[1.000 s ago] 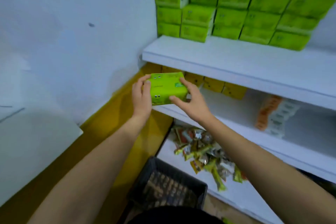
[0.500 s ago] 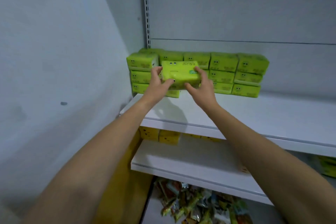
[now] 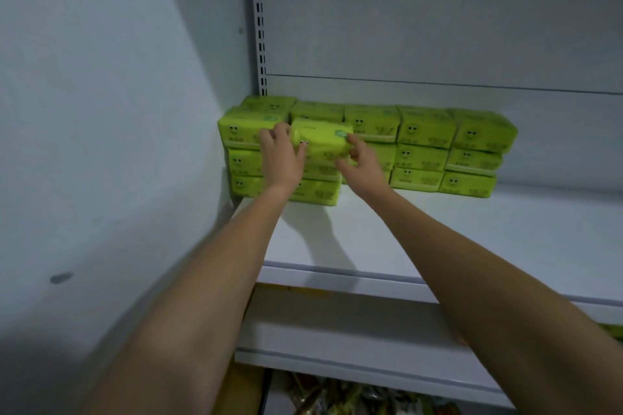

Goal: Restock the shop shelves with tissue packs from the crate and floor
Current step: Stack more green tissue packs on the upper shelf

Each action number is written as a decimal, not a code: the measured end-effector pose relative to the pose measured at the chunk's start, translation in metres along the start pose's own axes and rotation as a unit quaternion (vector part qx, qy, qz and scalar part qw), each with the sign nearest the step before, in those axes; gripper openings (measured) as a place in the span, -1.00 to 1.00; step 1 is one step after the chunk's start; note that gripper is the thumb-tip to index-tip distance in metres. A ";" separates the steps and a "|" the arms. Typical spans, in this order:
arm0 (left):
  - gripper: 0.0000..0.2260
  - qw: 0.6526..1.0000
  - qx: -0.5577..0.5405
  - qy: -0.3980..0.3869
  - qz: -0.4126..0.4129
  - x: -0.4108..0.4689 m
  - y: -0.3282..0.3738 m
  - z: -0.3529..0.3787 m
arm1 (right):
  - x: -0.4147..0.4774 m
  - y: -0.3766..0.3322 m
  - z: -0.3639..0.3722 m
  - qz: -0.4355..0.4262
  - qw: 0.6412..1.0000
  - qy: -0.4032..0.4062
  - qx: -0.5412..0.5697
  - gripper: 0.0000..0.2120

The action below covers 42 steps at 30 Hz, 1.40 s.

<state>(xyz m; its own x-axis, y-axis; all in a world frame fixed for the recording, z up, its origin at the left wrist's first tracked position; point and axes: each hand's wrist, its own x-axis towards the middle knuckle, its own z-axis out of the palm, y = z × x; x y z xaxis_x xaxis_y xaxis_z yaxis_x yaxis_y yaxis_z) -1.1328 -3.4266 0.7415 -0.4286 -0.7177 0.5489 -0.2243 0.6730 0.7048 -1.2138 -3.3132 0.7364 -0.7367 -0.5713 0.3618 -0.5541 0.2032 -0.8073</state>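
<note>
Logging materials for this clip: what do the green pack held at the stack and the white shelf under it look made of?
Green tissue pack: thin glossy plastic film, going by its sheen and soft, rumpled edges. White shelf: probably painted metal, smooth and matte, given the slotted upright behind it; coated board cannot be ruled out.

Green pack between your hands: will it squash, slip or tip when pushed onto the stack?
Probably soft: the tissue pack has rounded, puffy edges, so it should give slightly under the left hand and right hand. Possibly slippery; its wrap looks glossy. Unlikely to roll or tip: it is boxy, like the stacked packs sitting level.
</note>
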 end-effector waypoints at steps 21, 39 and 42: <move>-0.58 0.969 0.193 -0.130 0.085 -0.044 -0.017 -0.006 | -0.041 0.005 -0.005 -0.031 0.983 -0.089 -0.157 -0.42; -0.57 0.870 0.050 -0.379 0.311 -0.345 0.071 0.122 | -0.365 0.191 -0.161 0.150 0.927 0.000 -0.343 -0.46; -0.59 0.835 0.053 -0.464 0.291 -0.410 0.069 0.146 | -0.430 0.228 -0.186 0.231 0.920 0.010 -0.316 -0.48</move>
<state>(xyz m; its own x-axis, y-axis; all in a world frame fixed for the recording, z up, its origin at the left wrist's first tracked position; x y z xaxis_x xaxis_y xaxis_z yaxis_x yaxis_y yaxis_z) -1.1005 -3.0599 0.4995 -0.9745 0.1519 0.1651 0.2039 0.9069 0.3687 -1.0948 -2.8734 0.4833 -0.9536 -0.2945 0.0621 -0.2904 0.8458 -0.4475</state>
